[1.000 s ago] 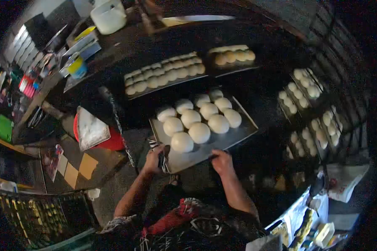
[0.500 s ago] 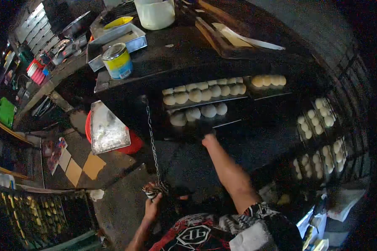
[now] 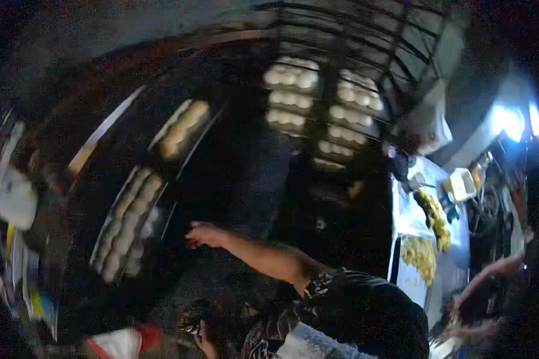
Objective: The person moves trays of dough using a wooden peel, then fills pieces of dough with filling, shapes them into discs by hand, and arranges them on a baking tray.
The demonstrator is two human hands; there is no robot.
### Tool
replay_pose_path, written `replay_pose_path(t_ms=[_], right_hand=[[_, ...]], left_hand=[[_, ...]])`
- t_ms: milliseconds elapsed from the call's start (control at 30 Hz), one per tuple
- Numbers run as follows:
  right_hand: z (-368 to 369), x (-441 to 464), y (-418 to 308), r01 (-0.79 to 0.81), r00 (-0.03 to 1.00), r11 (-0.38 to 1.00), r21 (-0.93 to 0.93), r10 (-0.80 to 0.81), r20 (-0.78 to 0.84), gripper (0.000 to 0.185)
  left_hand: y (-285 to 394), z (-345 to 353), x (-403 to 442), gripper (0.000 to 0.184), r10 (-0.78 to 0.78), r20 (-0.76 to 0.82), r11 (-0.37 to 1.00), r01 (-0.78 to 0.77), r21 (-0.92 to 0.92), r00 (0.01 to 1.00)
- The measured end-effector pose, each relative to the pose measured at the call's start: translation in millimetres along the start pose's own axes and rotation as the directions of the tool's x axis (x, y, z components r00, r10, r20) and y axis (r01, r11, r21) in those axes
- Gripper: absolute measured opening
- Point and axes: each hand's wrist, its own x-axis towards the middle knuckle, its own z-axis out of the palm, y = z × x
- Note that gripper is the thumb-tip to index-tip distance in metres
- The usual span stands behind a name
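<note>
My right hand (image 3: 203,234) reaches out, blurred, with its fingers partly stretched and nothing visible in them. Beside it, to the left, are trays of round buns (image 3: 126,224), slanted in this view. A smaller row of golden buns (image 3: 184,130) sits beyond them. Low in the view, my left hand (image 3: 205,342) is closed on a patterned cloth (image 3: 193,315); the dark hides part of it.
Rack trays of pale buns (image 3: 290,96) stand ahead. A lit table (image 3: 410,179) at right bears yellow food (image 3: 435,221); another person's arm (image 3: 491,275) is near it. A red container (image 3: 150,336) is at lower left.
My view has swung right, bringing the racks to the middle and the lit table into sight. My right hand has come away from the tray of buns. My left hand keeps the cloth.
</note>
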Motion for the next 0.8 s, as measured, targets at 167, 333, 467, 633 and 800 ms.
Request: replay_pose_path(t_ms=[167,333,467,633,800], right_hand=[[-168,-149,-224,0.55,0.7,0.816,-0.177,-0.566,-0.436,0.029],[-455,-329,-379,0.858,-0.164,0.28,-0.431,-0.645,-0.747,0.039],[-482,-429,-447,0.888,-0.166,0.326,-0.326,-0.433,-0.886,0.035],[-491,-451,-416,0.818,-0.05,0.479,-0.318,-0.492,-0.869,0.026],[-424,-473,-299,-0.338,-0.001,0.381,-0.86,-0.914,-0.405,0.016]], left_hand=[[28,105,86,0.071,-0.158,0.069,0.979,0.146,0.145,0.985],[58,246,151,0.062,-0.183,0.165,0.96,0.14,0.241,0.969],[64,334,181,0.055,-0.206,0.263,0.952,0.131,0.279,0.942],[55,436,214,0.048,-0.201,0.436,0.966,0.102,0.24,0.877],[100,608,185,0.048,-0.059,0.684,0.996,-0.004,0.091,0.727]])
